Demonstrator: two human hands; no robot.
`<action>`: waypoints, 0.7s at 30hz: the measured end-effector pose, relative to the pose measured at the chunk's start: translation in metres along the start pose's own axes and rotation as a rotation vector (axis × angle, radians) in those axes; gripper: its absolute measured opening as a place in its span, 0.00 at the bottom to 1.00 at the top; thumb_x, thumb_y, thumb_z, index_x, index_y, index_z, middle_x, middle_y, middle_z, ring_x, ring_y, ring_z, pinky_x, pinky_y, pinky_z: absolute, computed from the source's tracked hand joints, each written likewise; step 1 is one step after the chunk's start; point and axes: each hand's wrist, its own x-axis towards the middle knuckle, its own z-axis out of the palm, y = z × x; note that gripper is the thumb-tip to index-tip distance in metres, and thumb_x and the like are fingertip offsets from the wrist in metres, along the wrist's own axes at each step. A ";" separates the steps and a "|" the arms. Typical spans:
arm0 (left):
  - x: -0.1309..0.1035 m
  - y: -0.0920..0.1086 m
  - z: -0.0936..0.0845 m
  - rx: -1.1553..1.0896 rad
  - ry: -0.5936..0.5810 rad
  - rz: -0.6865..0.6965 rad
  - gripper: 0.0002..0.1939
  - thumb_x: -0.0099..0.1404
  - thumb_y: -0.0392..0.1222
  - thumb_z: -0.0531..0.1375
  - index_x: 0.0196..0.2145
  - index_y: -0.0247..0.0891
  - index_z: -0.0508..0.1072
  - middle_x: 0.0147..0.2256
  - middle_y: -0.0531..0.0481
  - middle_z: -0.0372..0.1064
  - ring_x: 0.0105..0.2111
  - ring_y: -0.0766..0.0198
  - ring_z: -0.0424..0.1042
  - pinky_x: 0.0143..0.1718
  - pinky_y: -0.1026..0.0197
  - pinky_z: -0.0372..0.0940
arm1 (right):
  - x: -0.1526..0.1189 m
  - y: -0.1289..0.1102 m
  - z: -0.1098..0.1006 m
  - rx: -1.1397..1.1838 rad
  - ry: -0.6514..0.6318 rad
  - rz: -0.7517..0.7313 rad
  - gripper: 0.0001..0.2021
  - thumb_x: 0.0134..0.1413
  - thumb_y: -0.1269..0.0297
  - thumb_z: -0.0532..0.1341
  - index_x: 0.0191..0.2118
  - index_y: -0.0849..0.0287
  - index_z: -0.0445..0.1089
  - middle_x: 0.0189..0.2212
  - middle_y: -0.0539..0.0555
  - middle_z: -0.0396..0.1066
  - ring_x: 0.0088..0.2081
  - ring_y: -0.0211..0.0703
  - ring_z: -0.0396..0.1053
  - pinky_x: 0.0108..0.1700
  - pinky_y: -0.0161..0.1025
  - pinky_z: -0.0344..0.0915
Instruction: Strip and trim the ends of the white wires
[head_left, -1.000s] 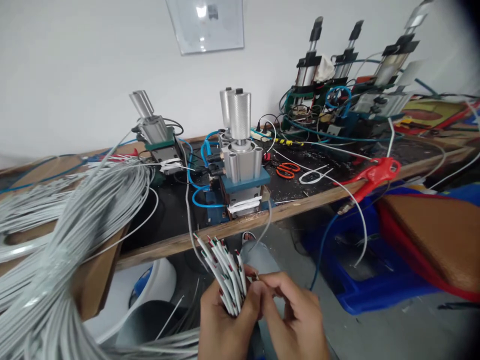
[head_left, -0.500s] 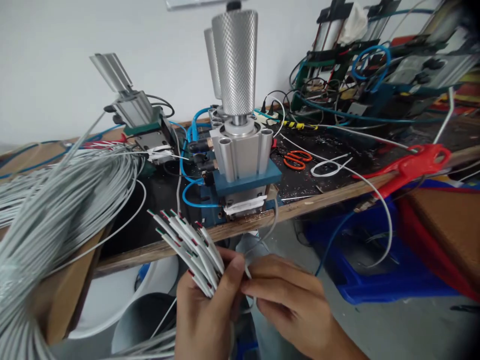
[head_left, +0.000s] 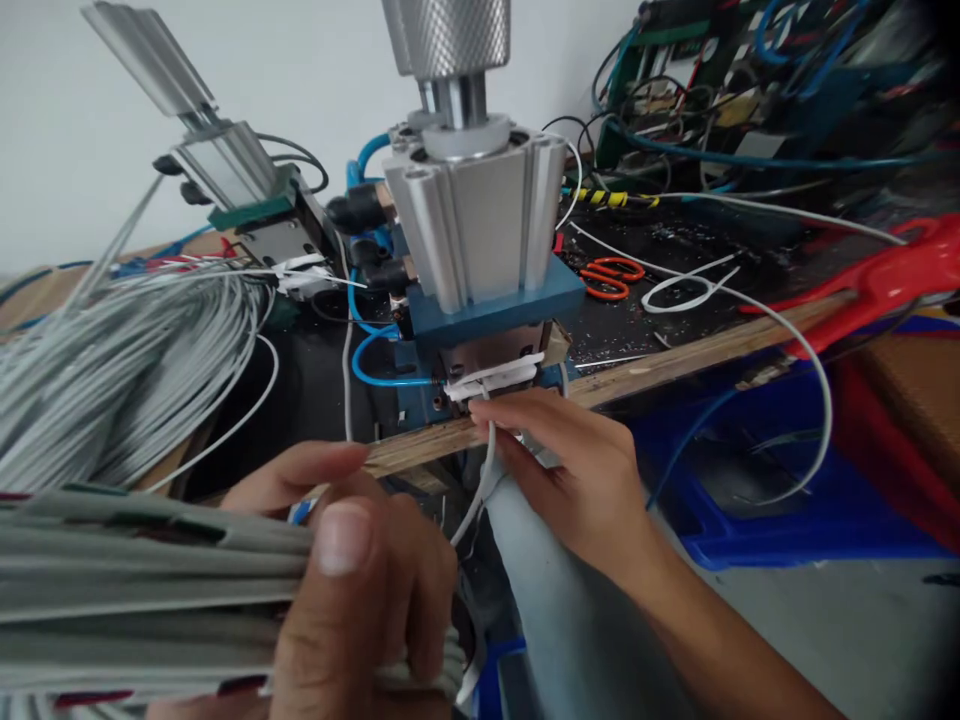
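At the front of the pneumatic machine (head_left: 480,220), one grey cable (head_left: 483,490) is pinched by the right hand (head_left: 581,470); a cable bundle (head_left: 135,600) is clasped by the left hand (head_left: 352,600).

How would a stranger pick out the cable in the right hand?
Find the central silver machine at the bench's edge. By its base, the right hand holds the cable. Unlike the thick bundle in the left hand, it's a single strand.
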 end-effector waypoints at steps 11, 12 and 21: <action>0.001 0.003 -0.010 -0.022 -0.023 0.038 0.11 0.49 0.47 0.78 0.29 0.46 0.82 0.10 0.64 0.59 0.05 0.73 0.51 0.03 0.66 0.47 | 0.003 -0.001 0.005 -0.095 0.002 0.026 0.11 0.67 0.75 0.59 0.48 0.57 0.75 0.42 0.54 0.81 0.43 0.43 0.80 0.46 0.40 0.77; 0.001 0.003 -0.011 -0.022 -0.039 0.026 0.12 0.49 0.46 0.78 0.29 0.46 0.82 0.11 0.64 0.60 0.05 0.73 0.53 0.04 0.66 0.49 | 0.003 -0.001 0.005 -0.095 0.005 0.034 0.10 0.67 0.75 0.59 0.48 0.59 0.75 0.42 0.54 0.81 0.43 0.43 0.81 0.45 0.39 0.77; -0.004 0.022 -0.009 0.040 -0.064 -0.078 0.09 0.50 0.44 0.77 0.29 0.47 0.82 0.10 0.61 0.60 0.06 0.70 0.57 0.09 0.62 0.54 | 0.006 -0.002 0.007 -0.097 0.020 0.041 0.12 0.67 0.75 0.58 0.47 0.51 0.74 0.41 0.55 0.82 0.42 0.45 0.81 0.42 0.41 0.79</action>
